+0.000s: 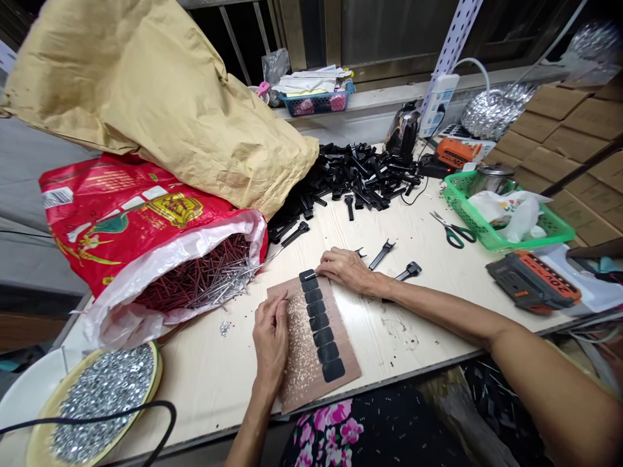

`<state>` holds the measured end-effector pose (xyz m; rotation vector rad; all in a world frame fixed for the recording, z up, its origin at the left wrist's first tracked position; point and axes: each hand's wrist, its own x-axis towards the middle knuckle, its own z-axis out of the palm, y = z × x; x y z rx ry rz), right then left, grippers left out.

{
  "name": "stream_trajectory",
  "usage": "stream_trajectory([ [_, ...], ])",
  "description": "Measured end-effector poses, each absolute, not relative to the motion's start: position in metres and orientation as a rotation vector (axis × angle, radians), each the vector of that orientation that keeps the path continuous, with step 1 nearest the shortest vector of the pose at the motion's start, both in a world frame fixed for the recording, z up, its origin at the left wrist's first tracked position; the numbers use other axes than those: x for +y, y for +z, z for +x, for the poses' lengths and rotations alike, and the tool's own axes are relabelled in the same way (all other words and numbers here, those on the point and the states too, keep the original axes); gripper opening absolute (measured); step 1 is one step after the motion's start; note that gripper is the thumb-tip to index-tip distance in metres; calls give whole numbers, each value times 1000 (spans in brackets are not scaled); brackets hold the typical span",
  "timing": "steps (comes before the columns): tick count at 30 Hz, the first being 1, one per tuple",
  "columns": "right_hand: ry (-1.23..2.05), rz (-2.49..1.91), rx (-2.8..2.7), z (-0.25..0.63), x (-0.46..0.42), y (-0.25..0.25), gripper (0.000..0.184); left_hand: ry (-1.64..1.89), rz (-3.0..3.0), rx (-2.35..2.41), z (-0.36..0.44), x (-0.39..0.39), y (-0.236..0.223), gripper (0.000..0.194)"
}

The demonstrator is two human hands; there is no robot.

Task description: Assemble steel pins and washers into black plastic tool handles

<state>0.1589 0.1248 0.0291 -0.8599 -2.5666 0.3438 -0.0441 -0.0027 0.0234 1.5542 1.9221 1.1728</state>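
Observation:
A brown backing sheet [346, 344] with a column of black rounded pads [318, 322] lies near the table's front edge. At the sheet's left edge rests my left hand [271, 334], thumb and fingers closed together; whatever lies between them is hidden. My right hand [346, 269] is over the sheet's top right corner, fingertips pinched beside the topmost pad [308, 281]. A small pale strip shows on that pad, and I cannot make out what the fingers grip. Just beyond my right hand lie black plastic forked pieces [381, 254].
At left, a red sack [121, 214] spills long metal rods beside a bowl of small metal parts [104, 402]. Black pieces [360, 175] pile up behind, by a brown paper sack [160, 84]. Scissors [453, 231], a green basket [511, 240] and an orange-black battery [533, 280] lie right.

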Motion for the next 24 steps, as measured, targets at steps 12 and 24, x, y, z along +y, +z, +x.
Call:
stream_trajectory([
  [12,379,-564,-2767,167,110,30,27,1069,1661,1960,-46,1,12,41],
  [24,389,-732,-2639,163,106,31,28,1067,1824,2000,-46,1,11,33],
])
